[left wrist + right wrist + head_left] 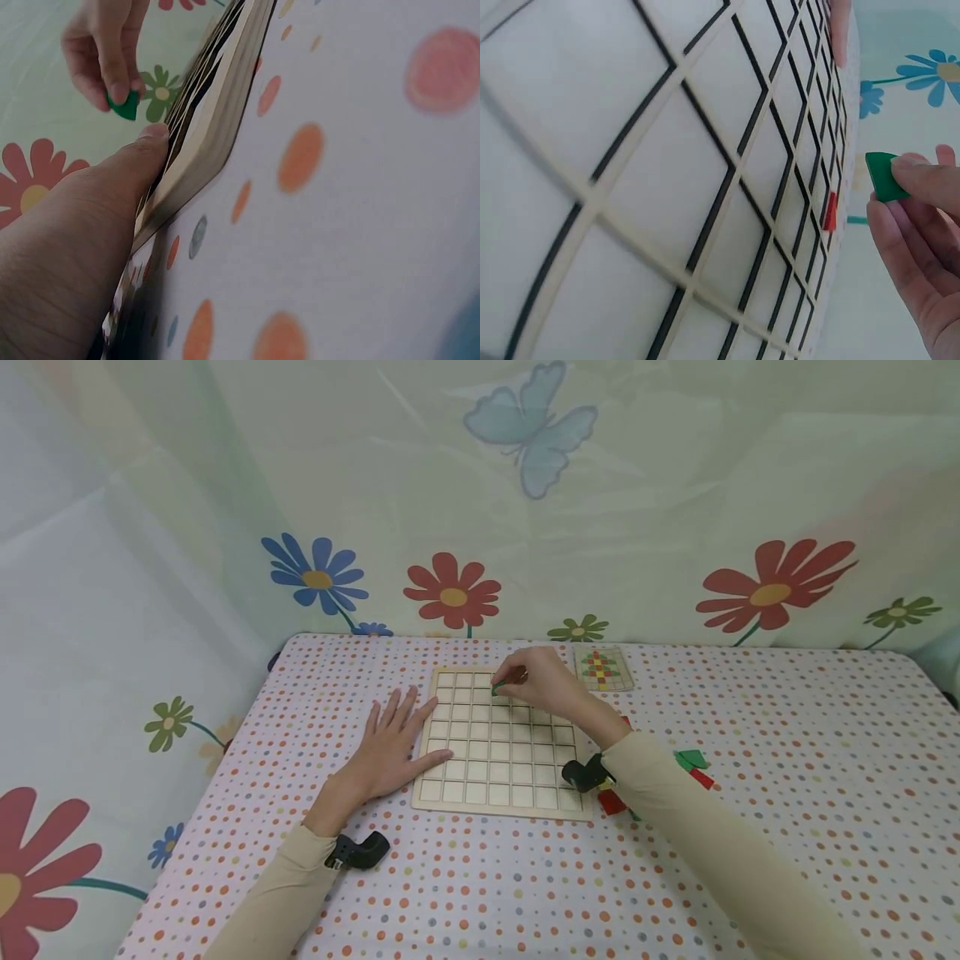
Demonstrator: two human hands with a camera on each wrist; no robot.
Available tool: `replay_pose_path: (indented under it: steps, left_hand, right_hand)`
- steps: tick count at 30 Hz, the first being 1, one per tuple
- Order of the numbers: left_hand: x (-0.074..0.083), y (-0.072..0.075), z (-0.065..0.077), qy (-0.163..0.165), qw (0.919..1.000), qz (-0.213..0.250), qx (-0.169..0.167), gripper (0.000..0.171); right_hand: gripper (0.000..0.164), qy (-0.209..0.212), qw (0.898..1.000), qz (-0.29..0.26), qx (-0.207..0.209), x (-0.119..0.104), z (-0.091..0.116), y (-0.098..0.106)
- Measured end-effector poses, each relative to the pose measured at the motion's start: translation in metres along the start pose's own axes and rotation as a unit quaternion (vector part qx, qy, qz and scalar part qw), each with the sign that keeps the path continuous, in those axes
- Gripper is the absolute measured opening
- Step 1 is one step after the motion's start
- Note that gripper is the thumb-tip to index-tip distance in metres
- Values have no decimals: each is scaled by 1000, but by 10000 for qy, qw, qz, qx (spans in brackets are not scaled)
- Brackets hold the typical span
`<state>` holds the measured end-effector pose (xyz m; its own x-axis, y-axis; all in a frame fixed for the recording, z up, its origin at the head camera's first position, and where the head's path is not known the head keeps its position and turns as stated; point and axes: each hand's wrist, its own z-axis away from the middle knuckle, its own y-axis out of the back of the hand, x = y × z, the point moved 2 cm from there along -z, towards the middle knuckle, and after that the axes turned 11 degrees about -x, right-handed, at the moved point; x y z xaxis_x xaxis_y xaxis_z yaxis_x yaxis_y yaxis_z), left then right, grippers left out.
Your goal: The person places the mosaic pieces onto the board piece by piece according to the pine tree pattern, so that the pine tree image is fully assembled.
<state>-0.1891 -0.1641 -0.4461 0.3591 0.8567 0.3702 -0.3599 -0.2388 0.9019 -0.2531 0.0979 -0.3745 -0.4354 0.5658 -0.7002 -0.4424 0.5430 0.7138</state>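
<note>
A pale wooden grid board (pixel 498 812) lies on the table in the head view. My left hand (pixel 390 752) rests at its left side with fingers spread, the thumb reaching over the edge; the left wrist view shows that thumb (pixel 146 150) against the rim. Over the board's far rows, my right hand (pixel 546 681) pinches a small green tile (pixel 885 177) with one curved edge between thumb and fingertips. A red tile (pixel 831 212) sits in the grid towards its far side in the right wrist view; the head view has it hidden behind the right hand.
A card with a coloured pattern (pixel 604 670) lies beyond the board's right corner. Loose red tiles (pixel 612 802) and green tiles (pixel 692 759) lie to the right, partly under the right forearm. A flowered curtain (pixel 630 527) hangs behind the dotted tablecloth (pixel 465 893).
</note>
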Motion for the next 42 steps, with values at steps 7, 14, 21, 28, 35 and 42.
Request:
replay_pose_path:
  steps: [7, 14, 21, 28, 35, 42]
  left_hand:
    - [0, 2, 1, 32, 10000, -8, -60, 90]
    - [0, 1, 0, 37, 10000, 11, -74, 90]
    - [1, 2, 0, 30, 10000, -40, -56, 90]
    - [0, 1, -1, 41, 9999, -47, -89, 90]
    - [0, 1, -1, 44, 10000, -42, -73, 90]
    - [1, 2, 0, -34, 10000, 6, -20, 90]
  right_hand:
    - [6, 30, 9998, -167, -111, 1, -21, -15]
    - [10, -11, 9998, -134, -165, 6, -24, -22]
    - [10, -48, 9996, 122, -237, 3, -24, -22]
    - [13, 278, 9954, 756, -514, -4, -27, -21]
    - [15, 617, 9909, 1031, -613, -6, -29, -19]
    - [16, 330, 9844, 1454, -935, -9, -33, -21]
